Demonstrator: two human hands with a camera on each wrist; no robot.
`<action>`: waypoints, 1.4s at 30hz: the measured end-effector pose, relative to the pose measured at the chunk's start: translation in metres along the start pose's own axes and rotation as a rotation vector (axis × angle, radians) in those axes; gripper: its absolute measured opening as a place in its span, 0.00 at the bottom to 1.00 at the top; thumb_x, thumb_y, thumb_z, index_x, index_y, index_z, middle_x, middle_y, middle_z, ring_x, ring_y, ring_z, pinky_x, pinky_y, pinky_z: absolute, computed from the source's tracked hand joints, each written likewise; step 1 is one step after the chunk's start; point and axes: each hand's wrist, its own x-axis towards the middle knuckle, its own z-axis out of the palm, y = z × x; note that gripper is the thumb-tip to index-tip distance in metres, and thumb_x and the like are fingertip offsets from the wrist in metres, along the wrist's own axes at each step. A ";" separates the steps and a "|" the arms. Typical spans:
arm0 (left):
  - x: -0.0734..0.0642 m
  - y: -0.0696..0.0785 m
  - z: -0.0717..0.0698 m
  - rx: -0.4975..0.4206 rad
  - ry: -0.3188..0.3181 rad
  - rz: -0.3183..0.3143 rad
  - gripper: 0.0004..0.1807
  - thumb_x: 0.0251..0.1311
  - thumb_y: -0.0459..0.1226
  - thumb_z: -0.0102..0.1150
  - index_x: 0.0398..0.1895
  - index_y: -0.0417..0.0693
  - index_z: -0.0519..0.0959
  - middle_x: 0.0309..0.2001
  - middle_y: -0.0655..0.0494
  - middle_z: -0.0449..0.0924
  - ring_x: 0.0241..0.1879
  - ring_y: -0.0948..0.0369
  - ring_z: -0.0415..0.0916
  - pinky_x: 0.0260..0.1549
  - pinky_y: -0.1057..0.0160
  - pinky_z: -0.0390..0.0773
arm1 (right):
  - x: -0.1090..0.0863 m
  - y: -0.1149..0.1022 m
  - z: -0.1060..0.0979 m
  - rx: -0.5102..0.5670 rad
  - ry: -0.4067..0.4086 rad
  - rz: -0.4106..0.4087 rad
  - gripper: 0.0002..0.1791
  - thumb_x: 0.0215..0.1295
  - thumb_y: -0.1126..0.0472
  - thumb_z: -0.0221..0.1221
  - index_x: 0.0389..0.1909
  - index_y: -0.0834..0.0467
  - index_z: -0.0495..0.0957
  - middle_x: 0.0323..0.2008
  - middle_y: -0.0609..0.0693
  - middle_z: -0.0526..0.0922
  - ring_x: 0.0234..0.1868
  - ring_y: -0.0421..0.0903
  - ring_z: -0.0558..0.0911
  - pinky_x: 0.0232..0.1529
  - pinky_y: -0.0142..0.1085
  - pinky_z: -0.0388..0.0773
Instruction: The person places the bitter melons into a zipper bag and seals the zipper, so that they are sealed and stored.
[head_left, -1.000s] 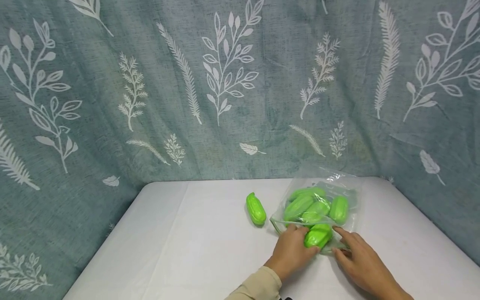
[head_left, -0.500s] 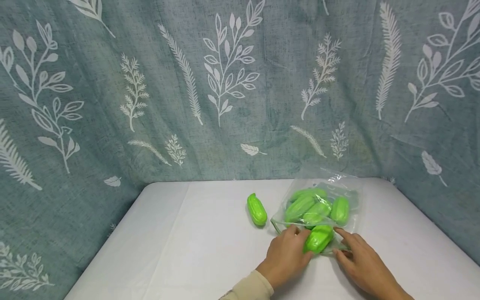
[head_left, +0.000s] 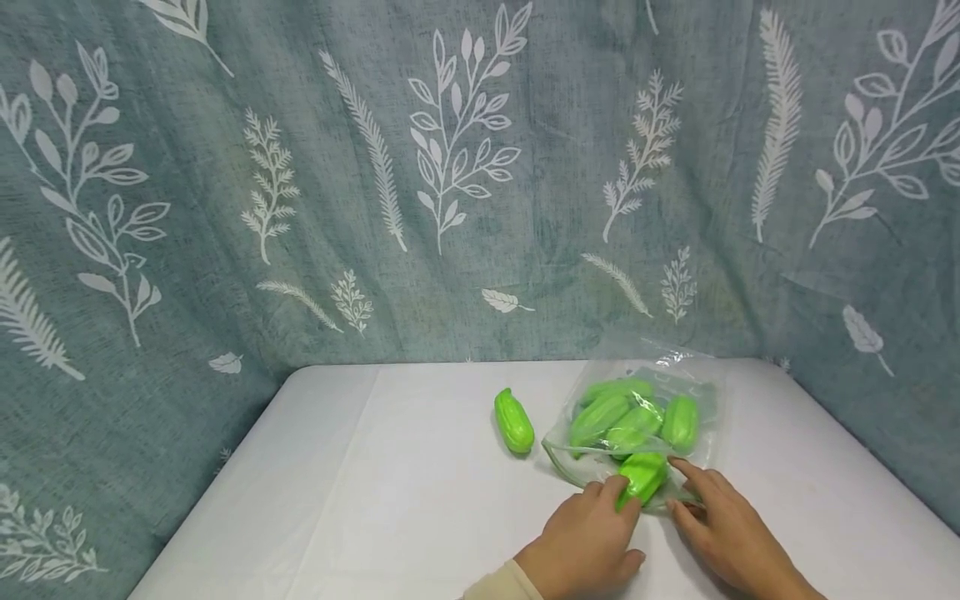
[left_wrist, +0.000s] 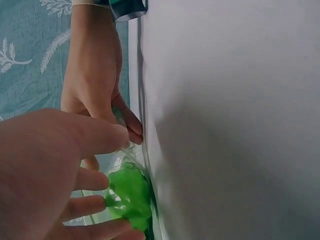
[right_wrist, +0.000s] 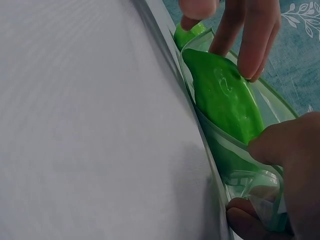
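Note:
A clear plastic zip bag (head_left: 596,463) lies at the table's right side with several bright green toy cucumbers (head_left: 600,417) inside. One toy cucumber (head_left: 643,477) sits in its mouth; in the right wrist view this cucumber (right_wrist: 225,95) lies between the two bag edges. My left hand (head_left: 588,533) touches it with extended fingertips (left_wrist: 92,204), the thumb held well apart. At the right end of the opening, my right hand (head_left: 727,525) pinches the bag's edge between thumb and fingers, as the right wrist view shows.
Another toy cucumber (head_left: 513,422) lies loose on the white tabletop (head_left: 390,483), left of the bag. A grey-green curtain (head_left: 337,192) with white leaf patterns hangs behind the table and along its sides.
My left hand has drawn back toward the table's near edge, and its thumb has come away from the cucumber. The right hand stays in place at the bag's edge.

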 end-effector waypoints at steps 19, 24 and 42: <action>0.011 0.005 0.014 0.024 0.035 -0.010 0.20 0.60 0.62 0.58 0.41 0.61 0.84 0.66 0.52 0.69 0.49 0.62 0.75 0.33 0.67 0.79 | 0.003 0.000 -0.002 -0.008 0.014 -0.010 0.32 0.64 0.60 0.66 0.68 0.60 0.70 0.43 0.51 0.78 0.44 0.51 0.82 0.43 0.50 0.81; 0.016 0.005 0.016 -0.003 0.000 -0.028 0.20 0.60 0.63 0.56 0.41 0.63 0.85 0.68 0.53 0.68 0.50 0.62 0.74 0.32 0.67 0.79 | 0.003 0.000 -0.002 -0.014 0.009 -0.010 0.32 0.64 0.60 0.66 0.68 0.60 0.69 0.42 0.51 0.78 0.43 0.50 0.82 0.43 0.50 0.81; 0.006 0.004 0.008 -0.075 -0.129 0.063 0.25 0.65 0.62 0.55 0.61 0.67 0.78 0.70 0.58 0.64 0.60 0.63 0.70 0.39 0.66 0.78 | 0.001 0.000 -0.001 0.018 -0.003 -0.004 0.31 0.66 0.59 0.65 0.68 0.59 0.69 0.41 0.49 0.77 0.44 0.48 0.81 0.39 0.41 0.83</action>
